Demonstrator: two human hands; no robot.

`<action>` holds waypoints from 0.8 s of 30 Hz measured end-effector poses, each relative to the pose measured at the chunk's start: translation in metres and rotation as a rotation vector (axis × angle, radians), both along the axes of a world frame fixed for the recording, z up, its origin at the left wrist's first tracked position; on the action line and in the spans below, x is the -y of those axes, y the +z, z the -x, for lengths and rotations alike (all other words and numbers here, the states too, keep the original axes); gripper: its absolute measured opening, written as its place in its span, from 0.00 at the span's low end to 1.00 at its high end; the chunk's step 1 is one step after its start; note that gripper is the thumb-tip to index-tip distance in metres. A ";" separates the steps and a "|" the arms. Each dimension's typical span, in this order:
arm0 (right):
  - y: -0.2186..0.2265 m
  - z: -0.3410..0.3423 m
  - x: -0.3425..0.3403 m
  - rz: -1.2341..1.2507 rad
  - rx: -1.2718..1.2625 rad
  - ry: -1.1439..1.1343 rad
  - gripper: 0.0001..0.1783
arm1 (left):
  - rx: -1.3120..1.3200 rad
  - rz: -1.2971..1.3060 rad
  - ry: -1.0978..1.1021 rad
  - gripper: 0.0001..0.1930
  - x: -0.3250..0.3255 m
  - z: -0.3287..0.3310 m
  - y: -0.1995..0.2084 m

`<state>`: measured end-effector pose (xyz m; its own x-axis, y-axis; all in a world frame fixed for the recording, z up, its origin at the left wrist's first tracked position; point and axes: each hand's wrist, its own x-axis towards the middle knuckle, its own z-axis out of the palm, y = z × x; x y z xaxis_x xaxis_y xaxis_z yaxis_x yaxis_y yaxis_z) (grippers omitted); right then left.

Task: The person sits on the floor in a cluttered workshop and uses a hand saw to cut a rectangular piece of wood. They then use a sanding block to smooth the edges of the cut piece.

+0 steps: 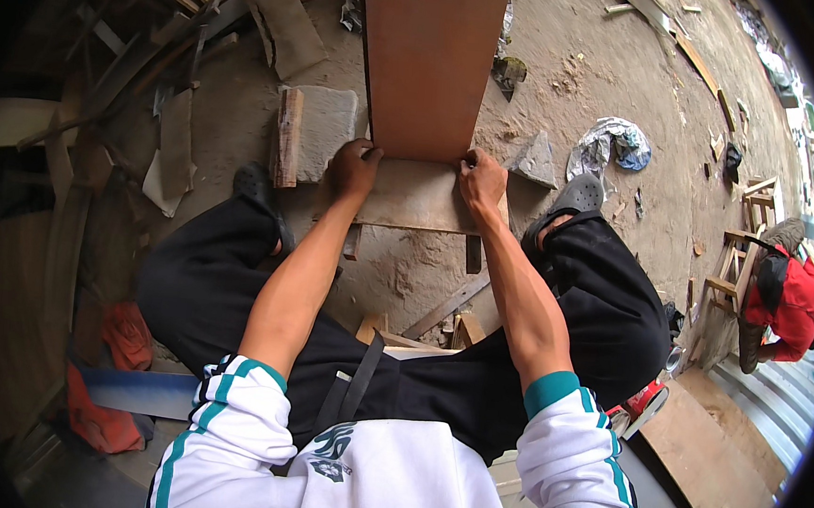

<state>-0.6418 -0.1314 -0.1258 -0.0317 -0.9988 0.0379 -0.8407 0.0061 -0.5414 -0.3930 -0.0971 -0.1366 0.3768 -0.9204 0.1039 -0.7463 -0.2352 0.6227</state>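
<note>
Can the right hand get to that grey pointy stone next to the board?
Probably yes. The right hand grips the brown board, and the grey stone lies just beside it on bare dirt with nothing between, though the hand is busy.

We see soft, even daylight, brighter at the right where the open side lies. The left edge is dim, and the scrap wood (107, 82) there sinks into shade. Shadows on the ground (570, 86) are weak. We notice strong fisheye bending and a black rim. The centre is sharp, without glare.
</note>
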 end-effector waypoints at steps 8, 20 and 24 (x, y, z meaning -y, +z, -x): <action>-0.004 0.004 0.001 -0.036 0.032 -0.034 0.09 | -0.184 -0.190 0.043 0.13 0.001 0.012 0.017; -0.002 0.000 -0.001 0.053 -0.056 0.022 0.12 | -0.434 0.151 0.082 0.18 0.005 0.011 -0.003; -0.005 0.003 0.001 -0.008 -0.020 0.049 0.11 | -0.268 0.221 0.037 0.20 0.006 0.009 -0.006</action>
